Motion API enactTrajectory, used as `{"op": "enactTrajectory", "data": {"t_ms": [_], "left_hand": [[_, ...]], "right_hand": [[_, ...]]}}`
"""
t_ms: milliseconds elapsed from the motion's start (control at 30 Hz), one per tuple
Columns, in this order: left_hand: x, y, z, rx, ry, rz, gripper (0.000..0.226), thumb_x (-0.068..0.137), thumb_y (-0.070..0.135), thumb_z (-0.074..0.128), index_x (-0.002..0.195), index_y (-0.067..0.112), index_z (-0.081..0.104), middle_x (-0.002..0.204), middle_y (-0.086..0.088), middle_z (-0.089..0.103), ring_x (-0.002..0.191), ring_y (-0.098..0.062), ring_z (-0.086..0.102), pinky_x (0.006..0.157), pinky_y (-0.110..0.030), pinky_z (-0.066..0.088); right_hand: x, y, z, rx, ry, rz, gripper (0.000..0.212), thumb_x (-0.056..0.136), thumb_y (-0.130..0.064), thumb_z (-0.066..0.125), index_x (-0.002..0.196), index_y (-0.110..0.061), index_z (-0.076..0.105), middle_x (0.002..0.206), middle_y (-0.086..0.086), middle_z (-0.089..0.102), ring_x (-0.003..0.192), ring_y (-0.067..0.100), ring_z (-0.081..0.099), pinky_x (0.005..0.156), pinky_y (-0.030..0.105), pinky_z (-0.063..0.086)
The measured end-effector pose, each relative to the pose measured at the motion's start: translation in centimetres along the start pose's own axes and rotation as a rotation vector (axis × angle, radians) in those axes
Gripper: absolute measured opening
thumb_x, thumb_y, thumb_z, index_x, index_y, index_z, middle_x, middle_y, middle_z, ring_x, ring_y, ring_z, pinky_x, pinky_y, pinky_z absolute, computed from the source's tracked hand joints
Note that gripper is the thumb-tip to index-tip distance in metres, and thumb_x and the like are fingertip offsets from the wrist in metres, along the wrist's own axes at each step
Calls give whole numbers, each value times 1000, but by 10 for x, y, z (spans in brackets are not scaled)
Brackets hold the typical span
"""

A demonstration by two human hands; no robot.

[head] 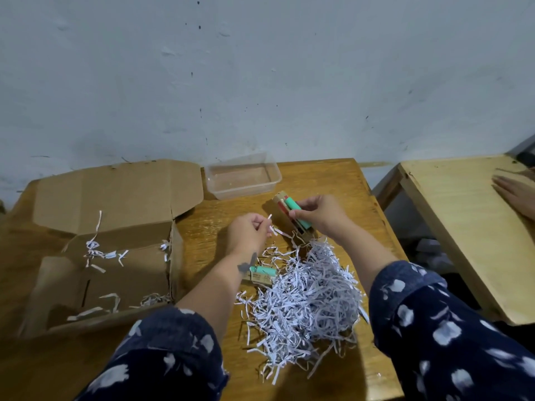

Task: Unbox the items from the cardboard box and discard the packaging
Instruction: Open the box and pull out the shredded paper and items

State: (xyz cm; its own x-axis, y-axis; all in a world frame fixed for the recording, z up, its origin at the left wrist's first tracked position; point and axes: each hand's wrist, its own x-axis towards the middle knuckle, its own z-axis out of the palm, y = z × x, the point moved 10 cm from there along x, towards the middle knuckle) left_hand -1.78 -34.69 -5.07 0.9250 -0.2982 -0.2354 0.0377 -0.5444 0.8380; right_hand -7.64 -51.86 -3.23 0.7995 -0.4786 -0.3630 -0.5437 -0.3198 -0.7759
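Two hands work apart: right hand (320, 215) grips the carded teal item (293, 214), long axis eleven-to-five, left hand (249, 230) pinching a paper shred (272, 228) at its eight o'clock.

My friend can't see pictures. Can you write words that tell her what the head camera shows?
A person's right hand holds a small packaged item while the left hand pinches a paper strip off it, above a pile of shredded paper on a wooden table. An open cardboard box sits at left.

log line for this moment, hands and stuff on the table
left hand: pinches paper strip | right hand: grips carded item | cardboard box: open, few shreds inside | shredded paper pile: on table | plastic tub: empty
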Motion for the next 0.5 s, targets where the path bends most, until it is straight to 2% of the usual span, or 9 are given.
{"op": "enactTrajectory", "data": {"t_ms": [67, 133, 233, 333, 400, 467, 500], "left_hand": [[0, -1, -4, 119, -7, 51, 16, 94, 22, 58, 80, 22, 66, 77, 5, 68, 74, -10, 65, 65, -22, 52], [-3, -1, -8, 196, -20, 106, 15, 95, 24, 56, 85, 22, 68, 79, 6, 68, 70, -8, 63, 65, -23, 51], [-8, 2, -12, 276, -21, 192, 14, 93, 22, 60, 97, 22, 73, 90, 11, 69, 74, -3, 60, 78, -24, 51], [-12, -2, -14, 343, -17, 231, 18, 92, 18, 61, 104, 23, 73, 100, 10, 67, 80, -4, 58, 77, -20, 49], [-11, -9, -16, 356, -17, 220, 21, 94, 16, 58, 107, 25, 72, 106, 10, 67, 83, -5, 58, 74, -20, 49], [-12, -15, -21, 366, -12, 195, 27, 96, 13, 53, 113, 26, 70, 113, 9, 66, 86, -7, 58, 73, -22, 49], [-14, -17, -24, 368, -5, 192, 30, 97, 13, 50, 116, 26, 68, 115, 9, 64, 86, -7, 58, 71, -22, 49]], "right_hand": [[4, -1, -13, -84, 109, -21, 41, 82, -23, 71, 121, -12, 62, 110, 6, 68, 78, 16, 62, 57, 24, 52], [9, 6, -23, -157, 176, -6, 36, 86, -23, 67, 120, -11, 63, 94, 2, 66, 68, 9, 58, 52, 21, 47], [14, 28, -32, -181, 244, 76, 30, 87, -24, 66, 113, -9, 65, 79, -3, 60, 65, 7, 56, 48, 18, 41], [16, 34, -36, -204, 286, 87, 36, 86, -29, 66, 115, -8, 63, 85, 0, 61, 67, 8, 58, 50, 19, 42], [14, 27, -35, -280, 280, 64, 44, 85, -35, 66, 120, -8, 61, 96, 5, 63, 76, 13, 61, 56, 24, 49], [9, 16, -37, -383, 311, 23, 50, 85, -36, 66, 126, -10, 57, 122, 11, 57, 100, 23, 60, 78, 34, 56], [4, 8, -37, -407, 329, -14, 48, 85, -32, 66, 127, -11, 57, 130, 10, 53, 109, 25, 57, 88, 36, 54]]}}
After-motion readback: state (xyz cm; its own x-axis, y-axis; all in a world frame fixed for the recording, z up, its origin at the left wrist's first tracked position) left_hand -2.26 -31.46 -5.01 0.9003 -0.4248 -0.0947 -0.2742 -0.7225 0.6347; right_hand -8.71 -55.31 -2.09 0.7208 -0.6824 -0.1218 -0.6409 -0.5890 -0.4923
